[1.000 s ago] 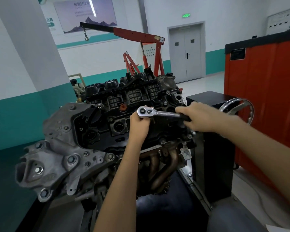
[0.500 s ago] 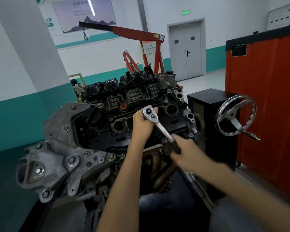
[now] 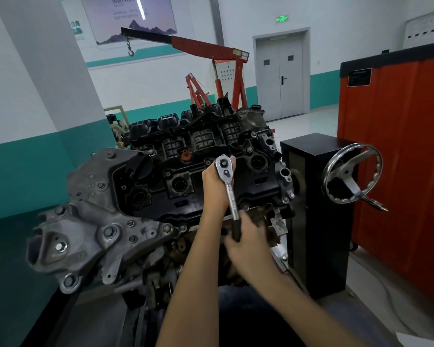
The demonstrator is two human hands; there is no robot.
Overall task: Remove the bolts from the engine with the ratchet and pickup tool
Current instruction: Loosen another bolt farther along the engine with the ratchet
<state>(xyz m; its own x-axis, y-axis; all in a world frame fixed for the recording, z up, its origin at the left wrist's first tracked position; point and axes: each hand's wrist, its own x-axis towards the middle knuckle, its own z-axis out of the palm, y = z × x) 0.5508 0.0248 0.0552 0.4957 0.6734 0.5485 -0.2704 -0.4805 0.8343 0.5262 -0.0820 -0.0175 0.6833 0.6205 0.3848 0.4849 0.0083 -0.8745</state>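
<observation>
Swung from the far right down to the near side, the ratchet [image 3: 229, 194] has made another stroke.
Its black grip is clenched in the right hand [image 3: 248, 246]; the left hand [image 3: 214, 191] holds its head on the engine [image 3: 161, 196] cover's middle; the bolt is hidden, probably still threaded.

The left hand [image 3: 214, 190] hides what lies beneath the ratchet [image 3: 230, 196].

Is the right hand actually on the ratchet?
Touching. The head view shows the right hand curled round the black grip of the ratchet.
</observation>
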